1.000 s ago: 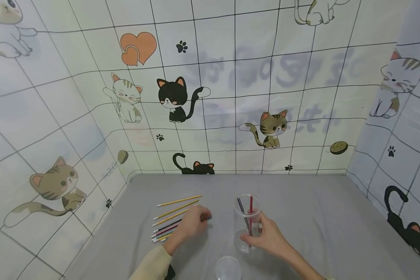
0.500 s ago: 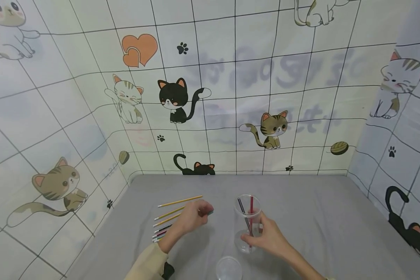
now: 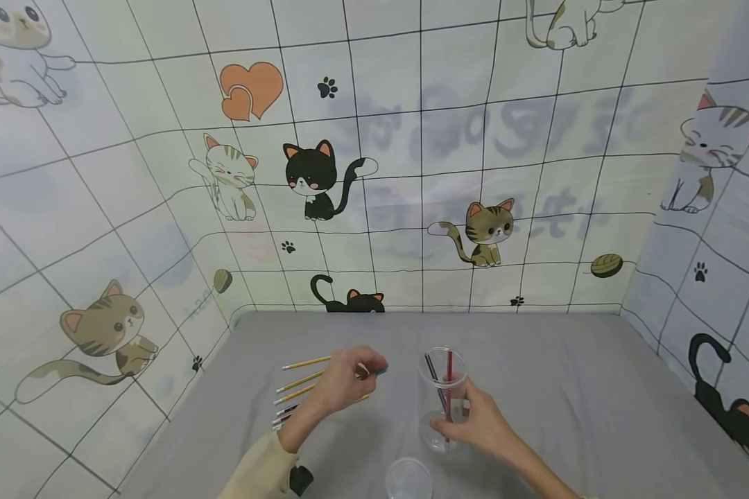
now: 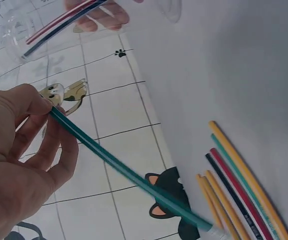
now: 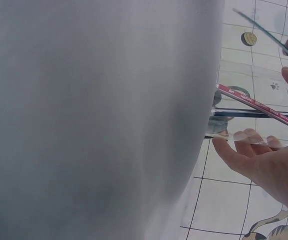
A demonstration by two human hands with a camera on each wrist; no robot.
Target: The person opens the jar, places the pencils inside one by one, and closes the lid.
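Note:
My left hand (image 3: pixel 346 380) pinches a green pencil (image 4: pixel 119 164) near one end, raised over the table; its white-ended tail slants away in the left wrist view. My right hand (image 3: pixel 483 419) grips a clear cylindrical cup (image 3: pixel 428 402) round its lower right side, thumb in front. The cup stands upright on the table. Inside it lean a red pencil (image 3: pixel 449 367) and dark pencils (image 3: pixel 433 371). Several pencils (image 3: pixel 302 363), yellow, black, dark red and green, lie side by side left of the cup, partly covered by my left hand and forearm in the head view.
A round translucent lid (image 3: pixel 408 478) lies on the grey tablecloth (image 3: pixel 549 402) near the front edge. Close to my left sleeve is a small black object (image 3: pixel 300 479). Cat-printed cloth walls (image 3: pixel 399 263) enclose the table at the back and sides.
My left hand has lifted the green pencil off the row and moved slightly right and up toward the cup. The right hand and cup stay in place.

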